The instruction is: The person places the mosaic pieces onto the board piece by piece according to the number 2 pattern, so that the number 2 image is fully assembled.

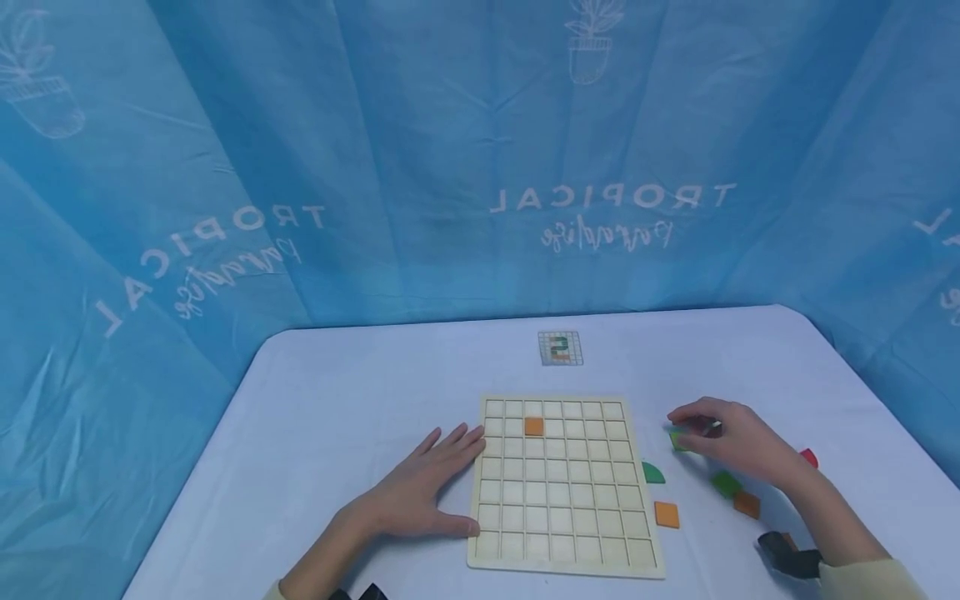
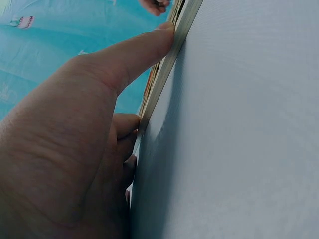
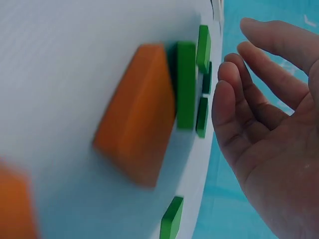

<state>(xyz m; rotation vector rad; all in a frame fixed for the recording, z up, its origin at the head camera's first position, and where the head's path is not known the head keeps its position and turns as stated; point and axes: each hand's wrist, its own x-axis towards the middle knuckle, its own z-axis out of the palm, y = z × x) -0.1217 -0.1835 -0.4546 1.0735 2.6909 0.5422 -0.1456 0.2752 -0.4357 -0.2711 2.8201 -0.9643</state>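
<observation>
My left hand [image 1: 423, 492] rests at the left side of a cream grid board [image 1: 567, 575], fingers spread. Its thumb [image 2: 149, 47] and fingertips touch the board's edge in the left wrist view. One orange square tile [image 1: 534, 427] sits in a cell near the board's far side. To the right of the board, my right hand [image 1: 731, 437] hovers over green tiles, its fingers loosely bent. No tile shows between those fingers in the right wrist view, where a green tile [image 3: 186, 84] leans close to an orange tile [image 3: 144, 114]. The hand partly hides a green tile [image 1: 679, 441].
A small card [image 1: 560, 348] with a coloured grid pattern lies beyond the board. Right of the board are a green rounded tile [image 1: 652, 472], an orange square [image 1: 667, 514], a green tile [image 1: 726, 484], a brown-orange tile [image 1: 747, 504] and a red piece [image 1: 809, 457]. Blue curtains [image 1: 420, 167] surround the table.
</observation>
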